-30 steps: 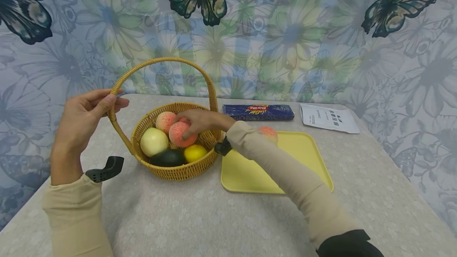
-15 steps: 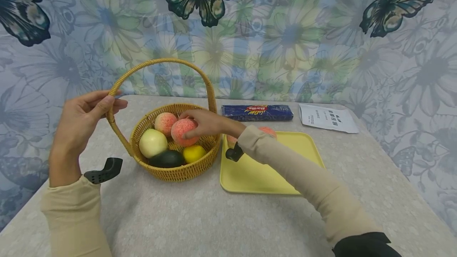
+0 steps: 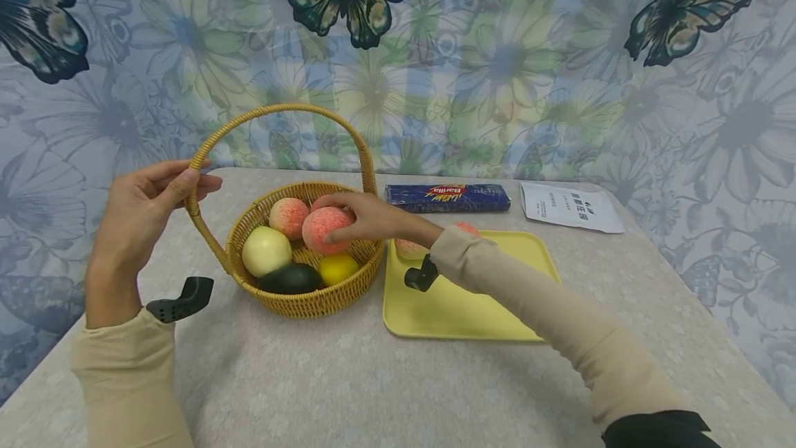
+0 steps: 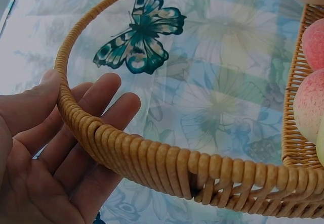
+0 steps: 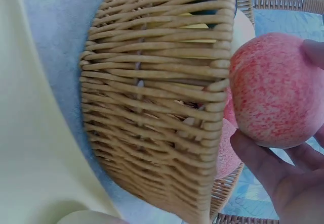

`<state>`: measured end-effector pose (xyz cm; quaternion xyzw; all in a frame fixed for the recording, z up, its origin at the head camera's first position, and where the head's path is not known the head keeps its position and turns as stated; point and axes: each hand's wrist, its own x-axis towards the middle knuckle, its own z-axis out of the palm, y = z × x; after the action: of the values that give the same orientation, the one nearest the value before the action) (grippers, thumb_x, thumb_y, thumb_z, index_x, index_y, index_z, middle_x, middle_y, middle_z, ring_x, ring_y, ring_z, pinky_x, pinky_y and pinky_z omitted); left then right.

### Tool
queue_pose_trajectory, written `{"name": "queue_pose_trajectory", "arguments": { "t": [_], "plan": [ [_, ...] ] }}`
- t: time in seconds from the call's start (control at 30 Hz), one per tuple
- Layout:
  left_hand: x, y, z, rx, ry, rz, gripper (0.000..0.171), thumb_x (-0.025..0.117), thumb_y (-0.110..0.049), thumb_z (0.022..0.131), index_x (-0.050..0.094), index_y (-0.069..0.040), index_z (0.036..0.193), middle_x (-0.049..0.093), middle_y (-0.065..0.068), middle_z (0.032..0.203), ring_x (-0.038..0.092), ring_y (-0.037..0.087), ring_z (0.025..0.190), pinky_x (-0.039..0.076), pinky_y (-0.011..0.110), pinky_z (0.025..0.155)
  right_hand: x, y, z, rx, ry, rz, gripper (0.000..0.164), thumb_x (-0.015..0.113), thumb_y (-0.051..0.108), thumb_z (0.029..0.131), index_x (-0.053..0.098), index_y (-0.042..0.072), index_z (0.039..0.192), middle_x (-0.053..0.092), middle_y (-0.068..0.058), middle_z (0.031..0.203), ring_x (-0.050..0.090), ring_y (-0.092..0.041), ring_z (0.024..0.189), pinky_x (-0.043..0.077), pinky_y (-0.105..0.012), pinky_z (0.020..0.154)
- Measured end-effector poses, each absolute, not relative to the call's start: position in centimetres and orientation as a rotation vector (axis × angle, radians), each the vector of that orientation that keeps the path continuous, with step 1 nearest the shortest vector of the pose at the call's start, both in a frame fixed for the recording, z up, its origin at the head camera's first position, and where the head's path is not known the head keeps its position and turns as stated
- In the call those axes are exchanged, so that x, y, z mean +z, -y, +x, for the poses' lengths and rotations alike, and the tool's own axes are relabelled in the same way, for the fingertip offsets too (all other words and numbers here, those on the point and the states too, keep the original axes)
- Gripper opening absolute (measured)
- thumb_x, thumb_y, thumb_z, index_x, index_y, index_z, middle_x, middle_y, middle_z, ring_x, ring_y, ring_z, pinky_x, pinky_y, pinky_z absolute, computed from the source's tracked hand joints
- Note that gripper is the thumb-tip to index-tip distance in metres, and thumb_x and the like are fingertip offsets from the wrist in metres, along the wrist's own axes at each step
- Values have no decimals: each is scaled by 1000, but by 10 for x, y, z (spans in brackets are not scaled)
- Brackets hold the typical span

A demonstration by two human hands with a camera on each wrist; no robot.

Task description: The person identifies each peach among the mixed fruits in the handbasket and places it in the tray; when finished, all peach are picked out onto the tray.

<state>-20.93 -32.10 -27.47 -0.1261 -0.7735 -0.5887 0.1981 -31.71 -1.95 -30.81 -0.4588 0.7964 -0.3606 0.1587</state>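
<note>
A wicker basket [image 3: 311, 304] with a tall arched handle [image 3: 280, 109] stands left of centre. My left hand [image 3: 139, 209] pinches the left side of that handle between thumb and fingers. My right hand [image 3: 373, 218] grips a pink peach [image 5: 278, 90] over the right part of the basket; in the right wrist view it is level with the rim. Inside the basket lie another peach [image 3: 289, 218], one partly hidden behind the right hand, a pale yellow-green round fruit [image 3: 267, 252], a dark green oval fruit [image 3: 290, 278] and a lemon [image 3: 338, 269].
Right of the basket lies a yellow tray [image 3: 448, 313] with a peach [image 3: 409, 249] and another peach [image 3: 466, 229], both partly covered by the right arm. Behind it are a blue Barilla pasta pack [image 3: 448, 198] and a white printed pouch [image 3: 572, 207]. A butterfly-patterned cloth [image 3: 510, 75] hangs behind.
My right hand has drawn the peach up and to the right from among the fruit. A peach on the tray has come into view beneath the right wrist. The left hand stays on the handle.
</note>
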Motion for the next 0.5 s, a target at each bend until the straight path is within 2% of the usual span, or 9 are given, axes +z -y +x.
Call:
{"name": "queue_pose_trajectory", "arguments": {
  "t": [0.27, 0.5],
  "plan": [
    [-275, 321, -210, -1625, 2187, -324, 34, 58, -20, 96, 62, -1, 124, 74, -8, 94, 66, 1, 95, 40, 13, 82, -312, 7, -317, -1119, -2297, -1277, 56, 71, 29, 87, 50, 19, 139, 55, 1, 133, 58, -11, 110, 49, -26, 88],
    [-276, 322, -210, -1614, 2196, -324, 34, 57, -21, 97, 61, -1, 125, 74, -9, 94, 66, 1, 95, 40, 12, 82, -314, -7, -315, -1191, -2312, -1204, 57, 72, 28, 87, 51, 16, 138, 58, -1, 130, 60, -11, 107, 50, -28, 87]
  ]
}}
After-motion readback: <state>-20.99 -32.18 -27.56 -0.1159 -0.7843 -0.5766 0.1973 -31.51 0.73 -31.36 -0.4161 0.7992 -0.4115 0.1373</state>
